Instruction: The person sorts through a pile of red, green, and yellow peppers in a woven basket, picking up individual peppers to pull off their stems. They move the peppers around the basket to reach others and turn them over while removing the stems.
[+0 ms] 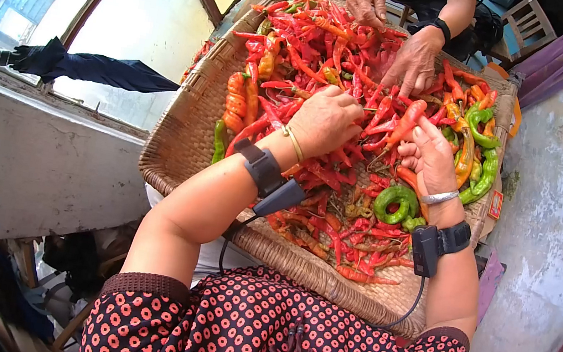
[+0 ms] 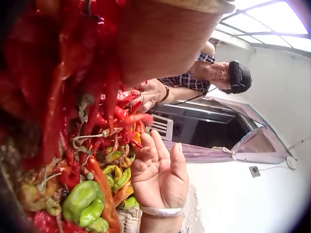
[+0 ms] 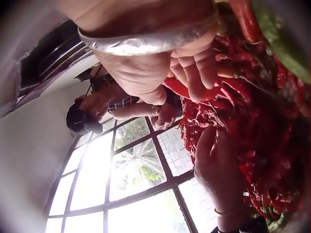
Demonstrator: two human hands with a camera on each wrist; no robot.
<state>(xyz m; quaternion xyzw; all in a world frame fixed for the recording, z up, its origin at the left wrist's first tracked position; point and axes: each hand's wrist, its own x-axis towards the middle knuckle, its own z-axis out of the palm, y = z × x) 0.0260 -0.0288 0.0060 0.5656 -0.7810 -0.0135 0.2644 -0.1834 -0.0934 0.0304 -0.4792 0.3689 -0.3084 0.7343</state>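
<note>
In the head view my right hand pinches a long orange-red chili pepper between thumb and fingers, above the pile's right side. The left wrist view shows this palm turned up, a silver bangle at its wrist. My left hand reaches into the middle of the red chili peppers, back of the hand upward; its fingertips are partly hidden, and I cannot tell whether they grip a pepper. A curled green pepper lies nearer me than my right hand. All lie in a wide woven basket.
Across the basket another person's hands, one at the far rim and one pointing into the peppers, work close to mine. Green and orange peppers line the right side. A folded dark umbrella lies along the window at left.
</note>
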